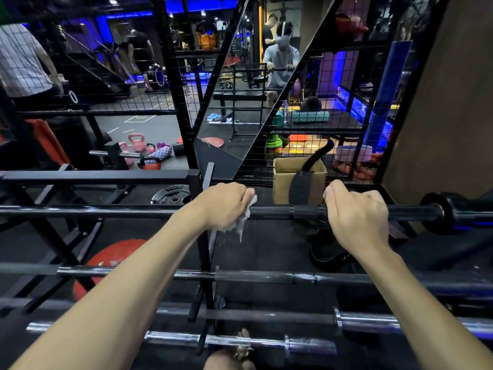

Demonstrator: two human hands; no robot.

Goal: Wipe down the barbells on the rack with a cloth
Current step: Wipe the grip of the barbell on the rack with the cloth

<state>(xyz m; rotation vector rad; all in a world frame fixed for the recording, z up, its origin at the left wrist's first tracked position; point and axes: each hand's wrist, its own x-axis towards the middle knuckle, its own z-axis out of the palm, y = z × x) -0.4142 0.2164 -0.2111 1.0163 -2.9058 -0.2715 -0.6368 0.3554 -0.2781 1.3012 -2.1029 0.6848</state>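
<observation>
A black barbell [277, 212] lies across the top of the rack, running from the left edge to a collar at the far right. My left hand [222, 205] is wrapped over it near the middle, shut on a white cloth [246, 216] that pokes out beside and below my fingers and touches the bar. My right hand [356, 213] grips the same bar further right, just past a black sleeve. Lower down, three more barbells [266, 276] [368, 321] [226, 340] rest on the rack, partly hidden by my forearms.
A black rack upright [206, 263] runs down between my arms. Behind the bar stand a cardboard box [282, 182], a wire-mesh cage [346, 102] and a mirror [240, 89]. A red plate [112, 257] and pink kettlebells [138, 144] lie at left. A person stands far left.
</observation>
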